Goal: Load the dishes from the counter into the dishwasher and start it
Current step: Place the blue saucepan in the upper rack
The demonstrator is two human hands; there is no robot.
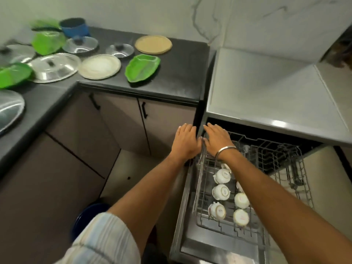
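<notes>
We see both hands reaching to the far left corner of the dishwasher's upper rack [224, 221], which is pulled out over the open door [182, 216]. Our right hand [217, 140] lies palm down on the rack's rim at that corner, fingers straight and close together, gripping nothing; a metal bangle [225, 150] circles its wrist. Our left hand [185, 141] sits just left of the rack, touching the right hand at the thumb side, fingers extended and together toward the cabinet edge; we cannot tell whether it presses on anything.

In the rack, nearer to us than the hands, several white cups [221, 192] stand upside down in two rows.

The remaining dishes lie on the dark desk [181, 73], left of and beyond the rack: a green leaf-shaped plate [142, 68] closest to it, then a white plate [99, 66], a large steel lid [54, 67], two glass lids [81, 44], a tan round plate [153, 44], more green plates [48, 42] and a blue pot [74, 26] at the far back. The dishwasher's grey top [266, 88] lies directly beyond the rack.
</notes>
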